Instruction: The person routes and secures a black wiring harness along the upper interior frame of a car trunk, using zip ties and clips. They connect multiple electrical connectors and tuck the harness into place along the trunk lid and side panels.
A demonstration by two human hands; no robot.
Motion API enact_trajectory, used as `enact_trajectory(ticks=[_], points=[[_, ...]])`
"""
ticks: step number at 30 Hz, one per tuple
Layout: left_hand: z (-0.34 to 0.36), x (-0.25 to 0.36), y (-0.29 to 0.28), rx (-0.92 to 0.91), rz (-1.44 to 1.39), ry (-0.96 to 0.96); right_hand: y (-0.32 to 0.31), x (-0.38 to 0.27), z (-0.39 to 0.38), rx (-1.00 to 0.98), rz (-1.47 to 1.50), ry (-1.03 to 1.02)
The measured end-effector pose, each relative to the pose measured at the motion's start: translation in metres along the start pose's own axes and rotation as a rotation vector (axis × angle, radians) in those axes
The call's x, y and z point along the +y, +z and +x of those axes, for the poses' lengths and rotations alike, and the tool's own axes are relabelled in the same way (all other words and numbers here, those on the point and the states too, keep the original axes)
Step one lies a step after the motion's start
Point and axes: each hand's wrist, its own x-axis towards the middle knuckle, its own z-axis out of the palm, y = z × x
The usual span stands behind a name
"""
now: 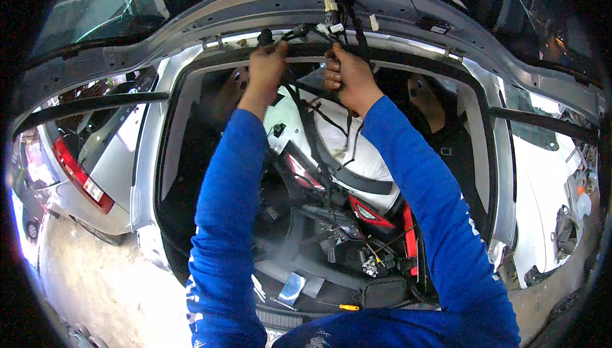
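Note:
Both my arms, in blue sleeves, reach up to the raised tailgate (210, 28) of a car. A black wiring harness (305, 30) with light-coloured connectors hangs along the tailgate's edge. My left hand (266, 71) is closed at the harness's left part, beside a black rubber piece (265, 37). My right hand (350, 79) has its fingers curled and the thumb up, pinching the harness just below a white connector (335, 28). Another white plug (330, 5) sits higher, by a dark opening in the tailgate. Loose dark strands hang below the hands.
In the boot lie a white bumper-like panel (357, 137), a red-and-black lamp (371, 213), and a small part with wires (370, 265). Near the sill are a yellow-handled screwdriver (349, 308), a wrench (284, 304) and a blue packet (292, 287). Gas struts (95, 106) flank the opening.

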Motion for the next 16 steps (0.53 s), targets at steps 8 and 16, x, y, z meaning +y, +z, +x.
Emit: enact_trajectory(ticks=[8, 16], points=[[0.018, 0.008, -0.015, 0.124, 0.785, 0.432, -0.007, 0.008, -0.009, 0.002, 0.029, -0.025], [0.024, -0.02, -0.017, 0.049, 0.88, 0.465, -0.019, 0.019, -0.014, 0.015, -0.086, -0.066]])
